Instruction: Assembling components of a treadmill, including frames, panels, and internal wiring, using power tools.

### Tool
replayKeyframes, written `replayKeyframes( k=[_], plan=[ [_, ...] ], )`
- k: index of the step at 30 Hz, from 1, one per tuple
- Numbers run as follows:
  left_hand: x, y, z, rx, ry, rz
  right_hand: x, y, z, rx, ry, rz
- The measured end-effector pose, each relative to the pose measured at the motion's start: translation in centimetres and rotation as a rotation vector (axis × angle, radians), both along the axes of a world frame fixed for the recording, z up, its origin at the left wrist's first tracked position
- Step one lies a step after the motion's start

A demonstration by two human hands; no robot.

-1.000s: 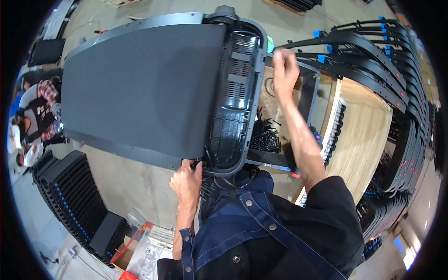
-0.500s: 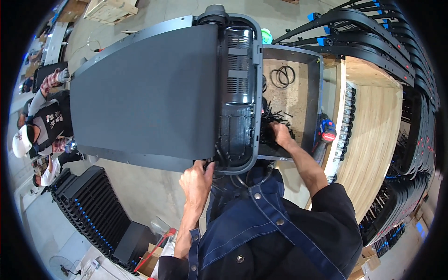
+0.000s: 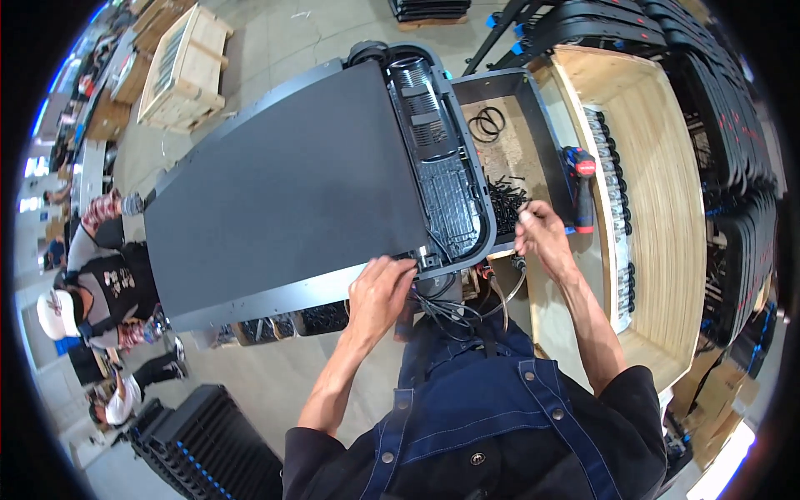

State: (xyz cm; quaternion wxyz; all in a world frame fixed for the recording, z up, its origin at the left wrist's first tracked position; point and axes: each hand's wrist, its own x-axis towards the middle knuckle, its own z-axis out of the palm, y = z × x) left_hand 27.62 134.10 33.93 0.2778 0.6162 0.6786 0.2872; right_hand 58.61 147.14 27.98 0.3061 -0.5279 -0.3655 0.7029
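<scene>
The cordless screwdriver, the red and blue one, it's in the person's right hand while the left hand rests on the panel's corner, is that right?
Not quite. The head view shows the cordless screwdriver lying in the tray, unheld; the right hand is beside it at the pile of black screws. The left hand does rest on the panel's corner.

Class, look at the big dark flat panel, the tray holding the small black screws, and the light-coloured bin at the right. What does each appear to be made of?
The large dark grey flat panel looks like matte plastic or coated sheet: even, no glare. The dark-walled tray seems to be painted metal with a fibreboard-like speckled brown floor. The pale bin is probably plywood: visible grain.
</scene>
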Motion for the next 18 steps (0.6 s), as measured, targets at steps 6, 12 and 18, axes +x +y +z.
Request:
replayKeyframes(
  k=[6, 12, 18],
  plan=[
    [-0.8, 5.8, 0.5, 0.254, 0.499, -0.778, -4.7, -3.6, 5.6, 0.564, -0.439, 0.518],
    [0.0, 10.5, -1.1, 0.277, 0.641, -1.182, -7.5, -3.1, 4.9, 0.671, -0.689, 0.768],
    [0.9, 14.3, -0.5, -0.075, 0.526, -1.462, -7.2, -2.6, 2.2, 0.757, -0.574, 0.745]
  ],
)
